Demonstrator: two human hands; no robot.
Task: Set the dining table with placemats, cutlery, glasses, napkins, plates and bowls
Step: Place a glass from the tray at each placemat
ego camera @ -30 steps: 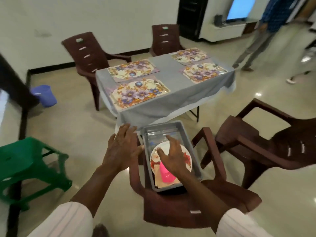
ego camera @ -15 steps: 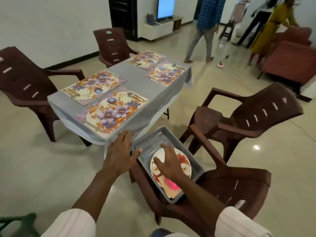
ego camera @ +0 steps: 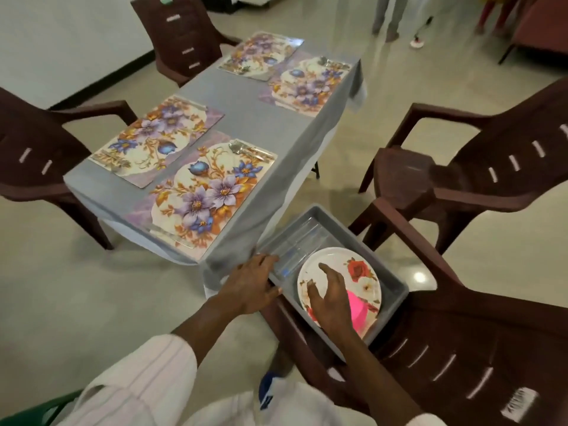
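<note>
Now, at the grey tub (ego camera: 397, 289) on the brown chair (ego camera: 461, 348), the left hand (ego camera: 252, 284) lies flat on the near rim, fingers straight, gripping nothing; the right hand (ego camera: 330, 299), fingers loosely spread, rests on the floral plate (ego camera: 364, 279) inside. Four placemats (ego camera: 212, 192) with cutlery (ego camera: 249, 149) sit on the table (ego camera: 255, 118)

Left hand (ego camera: 249, 285) on grey bin (ego camera: 396, 295) rim, right hand (ego camera: 330, 295) spread over floral plate (ego camera: 362, 279), placemats (ego camera: 209, 195) on table (ego camera: 246, 118)

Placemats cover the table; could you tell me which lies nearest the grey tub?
The near-right placemat, just beyond the left hand; the other three lie farther off.
</note>
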